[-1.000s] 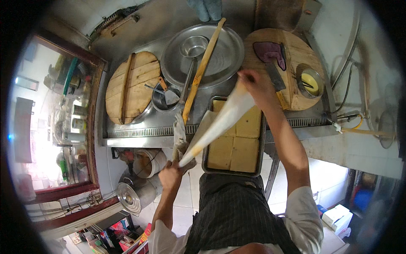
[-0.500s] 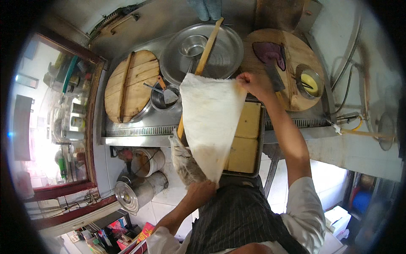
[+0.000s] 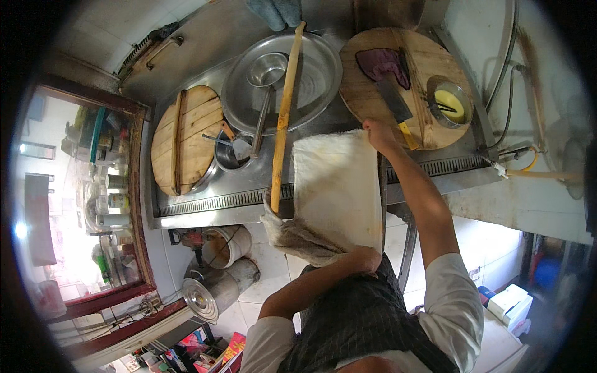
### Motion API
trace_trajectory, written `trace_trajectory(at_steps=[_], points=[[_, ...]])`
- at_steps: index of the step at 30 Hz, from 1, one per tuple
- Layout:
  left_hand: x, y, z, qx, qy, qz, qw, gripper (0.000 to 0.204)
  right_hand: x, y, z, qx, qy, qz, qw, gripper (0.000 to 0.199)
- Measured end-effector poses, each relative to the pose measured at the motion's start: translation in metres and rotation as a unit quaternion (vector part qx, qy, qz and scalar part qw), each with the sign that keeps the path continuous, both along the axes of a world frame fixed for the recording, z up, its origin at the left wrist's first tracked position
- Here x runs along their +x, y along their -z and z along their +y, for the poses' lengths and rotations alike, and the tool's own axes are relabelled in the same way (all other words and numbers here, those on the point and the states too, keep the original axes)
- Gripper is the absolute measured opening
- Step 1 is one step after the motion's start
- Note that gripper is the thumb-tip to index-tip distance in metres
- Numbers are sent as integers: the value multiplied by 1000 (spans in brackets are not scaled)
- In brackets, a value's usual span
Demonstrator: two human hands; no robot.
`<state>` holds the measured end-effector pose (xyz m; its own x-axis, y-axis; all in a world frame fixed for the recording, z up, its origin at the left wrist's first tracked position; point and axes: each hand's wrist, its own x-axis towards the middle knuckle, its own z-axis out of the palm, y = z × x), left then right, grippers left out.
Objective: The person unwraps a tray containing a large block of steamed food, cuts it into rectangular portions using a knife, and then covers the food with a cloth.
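A white cloth (image 3: 339,186) lies spread over the tray in front of me, hiding the yellow slabs seen there earlier. My right hand (image 3: 380,137) is closed on its far right corner. At the near right corner my left hand (image 3: 368,258) grips the cloth too, its fingers mostly hidden. A bunched, brownish part of the cloth sags over the left side. Left of the cloth, a long wooden stick (image 3: 285,118) leans across a large metal basin (image 3: 326,68).
A round wooden board (image 3: 367,46) at the right bears a cleaver (image 3: 393,99), a purple cloth (image 3: 380,62) and a bowl of yellow liquid (image 3: 449,107). Left stand a wooden lid (image 3: 198,127) and a small pot (image 3: 227,158) with a scraper. A metal ladle (image 3: 263,105) rests in the basin.
The cloth has moved right and down onto the tray, covering the yellow slabs. My left hand has shifted right with its corner; my right hand has come nearer and slightly right.
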<state>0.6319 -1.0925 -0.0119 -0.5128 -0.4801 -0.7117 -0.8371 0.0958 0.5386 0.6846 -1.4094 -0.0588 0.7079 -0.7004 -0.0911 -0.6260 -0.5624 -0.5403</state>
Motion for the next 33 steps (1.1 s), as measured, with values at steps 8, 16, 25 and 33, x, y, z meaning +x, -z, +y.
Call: trace_trajectory(at_steps=[8,16,25,33], points=[[-33,20,-14,15,20,10,1000,33,0,1,11,-92,-24,17,995,25],[33,-10,32,-3,-119,136,983,41,-9,-19,32,-238,36,45,970,38],[200,-143,193,316,-494,243,773,23,-45,-44,226,72,-173,-80,979,29],[246,-257,268,-320,-616,259,672,37,-30,-36,325,148,-301,-8,942,35]])
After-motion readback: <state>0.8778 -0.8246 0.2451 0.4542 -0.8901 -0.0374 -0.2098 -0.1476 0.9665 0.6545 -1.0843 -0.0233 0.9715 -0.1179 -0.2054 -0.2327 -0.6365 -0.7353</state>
